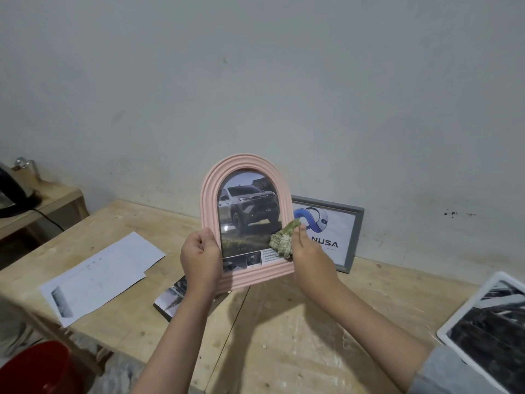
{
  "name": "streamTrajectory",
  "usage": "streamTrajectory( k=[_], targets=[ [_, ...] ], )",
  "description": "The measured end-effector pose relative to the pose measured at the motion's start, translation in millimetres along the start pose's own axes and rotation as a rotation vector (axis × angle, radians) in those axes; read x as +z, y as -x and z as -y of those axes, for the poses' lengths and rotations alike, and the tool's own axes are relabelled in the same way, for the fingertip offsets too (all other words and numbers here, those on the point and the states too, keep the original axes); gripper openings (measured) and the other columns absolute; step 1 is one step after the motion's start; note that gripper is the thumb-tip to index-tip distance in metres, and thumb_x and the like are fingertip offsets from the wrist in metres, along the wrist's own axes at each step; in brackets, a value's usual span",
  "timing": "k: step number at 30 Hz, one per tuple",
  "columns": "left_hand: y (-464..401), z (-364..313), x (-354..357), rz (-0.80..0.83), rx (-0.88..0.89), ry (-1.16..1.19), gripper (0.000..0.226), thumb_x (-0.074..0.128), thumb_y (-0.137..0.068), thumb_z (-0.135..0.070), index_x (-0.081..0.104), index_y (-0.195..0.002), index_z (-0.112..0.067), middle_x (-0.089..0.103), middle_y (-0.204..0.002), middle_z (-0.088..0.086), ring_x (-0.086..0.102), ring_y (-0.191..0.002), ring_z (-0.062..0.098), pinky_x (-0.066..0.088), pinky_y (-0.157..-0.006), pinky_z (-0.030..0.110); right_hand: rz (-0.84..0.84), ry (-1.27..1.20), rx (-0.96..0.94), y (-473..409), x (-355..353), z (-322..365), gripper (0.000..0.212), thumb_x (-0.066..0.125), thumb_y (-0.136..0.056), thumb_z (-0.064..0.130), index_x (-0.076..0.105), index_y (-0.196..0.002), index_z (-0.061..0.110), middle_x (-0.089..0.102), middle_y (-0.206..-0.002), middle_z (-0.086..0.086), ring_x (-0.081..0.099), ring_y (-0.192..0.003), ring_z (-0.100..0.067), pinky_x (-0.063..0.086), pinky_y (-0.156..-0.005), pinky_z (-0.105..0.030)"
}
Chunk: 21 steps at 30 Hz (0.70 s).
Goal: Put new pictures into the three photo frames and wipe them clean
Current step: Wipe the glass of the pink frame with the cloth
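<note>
Holding the pink arched frame (246, 220) upright above the desk (284, 331), we see a picture of a silver pickup truck (250, 207) already behind its glass. Our left hand (200, 257) grips the frame's lower left edge, fingers curled round behind it and the thumb lying on the front. Our right hand (308, 257) pinches a crumpled greenish cloth (282, 240) and presses it against the glass at the lower right of the picture.

Just behind the pink frame, a grey frame (356, 223) leans against the wall (255, 81), standing on the desk and showing a blue logo with the letters NUSA. At the far right edge a white frame (454, 325) lies flat on the desk with a dark picture in it. To the left lie sheets of white paper (108, 268), and a dark printed picture (173, 297) lies partly hidden under our left forearm. A black kettle (11, 191) stands on a lower shelf at far left, and something red (37, 371) shows in the bottom left corner
</note>
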State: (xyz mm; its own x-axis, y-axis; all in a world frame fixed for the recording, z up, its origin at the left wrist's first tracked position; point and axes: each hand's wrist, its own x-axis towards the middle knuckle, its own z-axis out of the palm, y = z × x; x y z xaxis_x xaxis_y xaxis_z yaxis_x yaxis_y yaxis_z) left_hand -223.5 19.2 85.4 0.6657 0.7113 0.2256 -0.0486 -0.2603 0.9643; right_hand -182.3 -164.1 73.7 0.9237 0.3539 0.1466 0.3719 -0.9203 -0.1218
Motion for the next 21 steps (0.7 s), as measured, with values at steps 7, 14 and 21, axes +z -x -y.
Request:
streamTrajectory(
  k=[7,14,21],
  targets=[
    [-5,2,-10,-0.022,0.0,-0.029,0.036,0.04,-0.1,-0.026,0.041,-0.07,-0.006,0.039,-0.064,0.007,0.036,-0.059,0.02,0.031,-0.057,0.033,0.178,0.071,-0.155,19,18,-8,0.064,0.042,-0.081,-0.01,0.032,-0.142,0.008,0.038,-0.142,-0.011,0.051,-0.114,-0.029,0.044,-0.069,-0.034],
    [5,3,-13,-0.027,-0.037,0.01,0.036,0.037,-0.102,-0.027,0.037,-0.069,-0.011,0.036,-0.064,0.003,0.036,-0.06,0.019,0.033,-0.058,0.034,-0.268,-0.637,-0.006,28,14,-35,0.057,0.046,-0.076,-0.002,0.056,-0.13,0.011,0.06,-0.126,-0.005,0.055,-0.117,-0.016,0.043,-0.098,-0.028],
    [41,-6,11,0.091,-0.085,0.139,0.03,0.038,-0.102,-0.023,0.046,-0.081,-0.003,0.036,-0.064,0.002,0.034,-0.056,0.013,0.032,-0.055,0.03,-0.339,-0.731,0.099,24,40,-12,0.067,0.04,-0.081,-0.017,0.039,-0.142,0.01,0.04,-0.147,-0.007,0.03,-0.14,-0.018,0.025,-0.111,-0.022]
  ],
)
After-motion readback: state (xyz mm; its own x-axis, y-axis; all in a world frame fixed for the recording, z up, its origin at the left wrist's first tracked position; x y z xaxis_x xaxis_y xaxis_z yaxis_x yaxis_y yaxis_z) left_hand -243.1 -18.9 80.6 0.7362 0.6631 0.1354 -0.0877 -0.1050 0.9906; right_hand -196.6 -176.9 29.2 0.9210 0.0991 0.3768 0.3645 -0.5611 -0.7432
